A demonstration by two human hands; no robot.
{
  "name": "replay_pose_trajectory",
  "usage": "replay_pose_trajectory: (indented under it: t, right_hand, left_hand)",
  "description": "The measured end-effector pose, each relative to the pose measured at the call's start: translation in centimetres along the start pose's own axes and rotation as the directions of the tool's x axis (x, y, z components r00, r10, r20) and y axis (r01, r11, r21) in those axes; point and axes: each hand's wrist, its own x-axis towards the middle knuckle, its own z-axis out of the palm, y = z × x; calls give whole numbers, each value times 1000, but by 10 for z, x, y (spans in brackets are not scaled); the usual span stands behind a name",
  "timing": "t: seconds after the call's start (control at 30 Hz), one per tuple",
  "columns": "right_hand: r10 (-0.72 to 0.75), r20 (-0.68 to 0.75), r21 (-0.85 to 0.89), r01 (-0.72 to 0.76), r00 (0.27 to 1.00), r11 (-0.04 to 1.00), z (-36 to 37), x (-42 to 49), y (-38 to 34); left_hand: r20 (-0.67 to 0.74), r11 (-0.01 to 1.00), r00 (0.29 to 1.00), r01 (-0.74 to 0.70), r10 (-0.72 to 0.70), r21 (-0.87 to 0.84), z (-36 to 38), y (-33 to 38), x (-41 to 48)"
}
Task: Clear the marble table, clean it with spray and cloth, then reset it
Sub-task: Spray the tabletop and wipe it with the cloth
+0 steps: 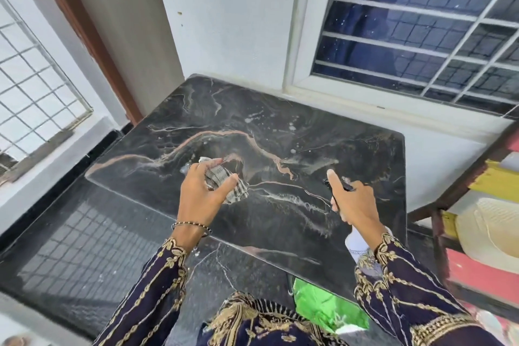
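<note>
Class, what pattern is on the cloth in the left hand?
The crumpled cloth is checked, grey and white; head view.

A barred window (415,34) filled the upper right of the frame. A grilled opening (33,93) stood at the left edge. A green bag (323,306) lay at the lower centre.

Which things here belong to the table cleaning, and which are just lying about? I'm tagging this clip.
In use:
marble table
checked cloth in left hand
spray bottle in right hand

Lying about:
green bag on floor
window grille
</note>
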Motion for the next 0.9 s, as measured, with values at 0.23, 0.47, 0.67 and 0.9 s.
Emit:
replay_pose_trajectory:
  t: [0.23,0.47,0.67,0.9]
  right_hand:
    - [154,-192,39,-149,969,988,1,-46,27]
    - [164,-146,185,-136,976,973,-19,-89,62]
    - [240,-342,70,-230,908,971,-40,-127,100]
    - [247,-407,179,-188,879,966,-62,-140,131]
  left_hand:
    - [84,999,996,-21,24,-44,-6,-3,-11]
    - [170,994,984,-35,53,-106,1,-1,-31]
    - [288,988,955,-25,69,-153,23,9,-45]
    - [344,979,930,-67,132,-193,46,28,-47]
